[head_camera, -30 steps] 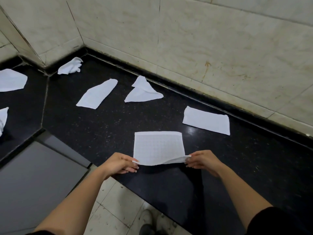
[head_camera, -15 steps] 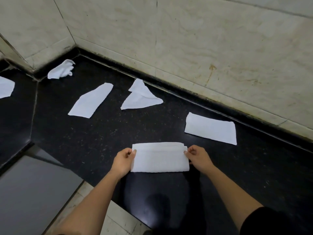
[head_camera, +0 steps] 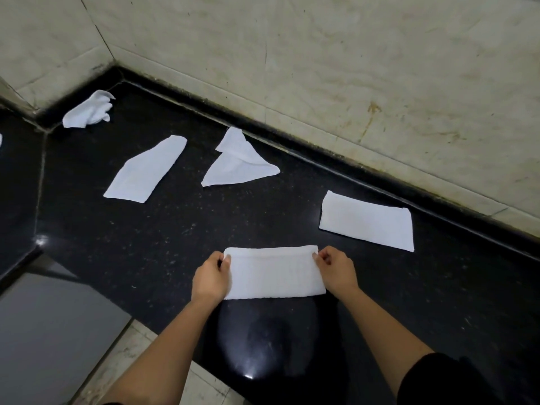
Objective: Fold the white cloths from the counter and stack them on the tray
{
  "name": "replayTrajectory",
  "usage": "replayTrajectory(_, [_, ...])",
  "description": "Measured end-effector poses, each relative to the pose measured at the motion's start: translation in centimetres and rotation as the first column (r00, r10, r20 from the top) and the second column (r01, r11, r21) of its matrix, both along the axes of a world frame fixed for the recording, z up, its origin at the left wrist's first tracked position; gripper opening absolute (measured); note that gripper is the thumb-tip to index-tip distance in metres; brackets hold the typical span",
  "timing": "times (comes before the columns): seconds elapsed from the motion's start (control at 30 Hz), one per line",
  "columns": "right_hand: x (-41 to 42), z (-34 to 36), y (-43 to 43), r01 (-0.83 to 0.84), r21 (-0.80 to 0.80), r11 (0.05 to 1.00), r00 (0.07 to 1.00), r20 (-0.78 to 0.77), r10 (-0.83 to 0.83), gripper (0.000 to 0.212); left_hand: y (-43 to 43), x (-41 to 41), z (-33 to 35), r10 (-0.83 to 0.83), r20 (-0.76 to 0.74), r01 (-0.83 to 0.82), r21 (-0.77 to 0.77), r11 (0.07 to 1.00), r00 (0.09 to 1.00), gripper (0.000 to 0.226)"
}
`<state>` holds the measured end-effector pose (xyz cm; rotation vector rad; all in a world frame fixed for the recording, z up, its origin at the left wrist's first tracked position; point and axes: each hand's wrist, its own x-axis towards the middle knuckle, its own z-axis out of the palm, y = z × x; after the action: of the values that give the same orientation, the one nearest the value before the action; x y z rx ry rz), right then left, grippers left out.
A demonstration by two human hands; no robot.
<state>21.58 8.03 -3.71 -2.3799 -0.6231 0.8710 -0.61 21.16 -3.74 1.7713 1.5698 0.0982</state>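
Left hand and right hand, each grip apparently pinching the folded cloth, black counter

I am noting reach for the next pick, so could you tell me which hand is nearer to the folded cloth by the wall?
Right. The right hand lies just below-left of that folded cloth; the left hand sits farther left.

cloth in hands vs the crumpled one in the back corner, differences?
The cloth in hands lies flat as a neat folded rectangle; the crumpled cloth is bunched. Left hand and right hand pinch the first; nothing touches the second. Both are white, on the black counter.
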Motion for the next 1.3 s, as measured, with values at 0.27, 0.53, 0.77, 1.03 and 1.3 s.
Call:
replayTrajectory(0.27, [-0.3,0.1,0.8,0.014,-0.054,0.998,0.999,0.039,-0.012,0.022,0.1,0.6,-0.2,0.040,-0.042,-0.040,-0.006,0.999,0.998,0.025])
replayTrajectory(0.53, [-0.5,0.8,1.1,-0.019,-0.113,0.993,0.996,0.082,0.029,0.026,0.2,0.6,0.5,0.114,-0.045,-0.115,-0.025,0.993,0.992,0.030])
replayTrajectory(0.77, [0.5,1.1,-2.1,-0.039,-0.155,0.987,0.997,0.059,0.049,0.036,-1.5,-2.5,0.4,0.064,-0.101,-0.064,0.008,0.998,0.993,0.034])
replayTrajectory(1.03, [-0.6,1.2,-4.8,0.086,-0.048,0.995,0.966,-0.242,-0.095,0.036,-4.1,-3.0,0.8,0.236,0.061,-0.219,-0.210,0.953,0.970,0.037])
replayTrajectory(1.3, [-2.4,1.3,-5.1,0.375,0.047,0.926,0.845,-0.428,-0.321,0.018,-5.1,-2.7,1.2,0.536,0.225,-0.415,-0.422,0.806,0.813,0.020])
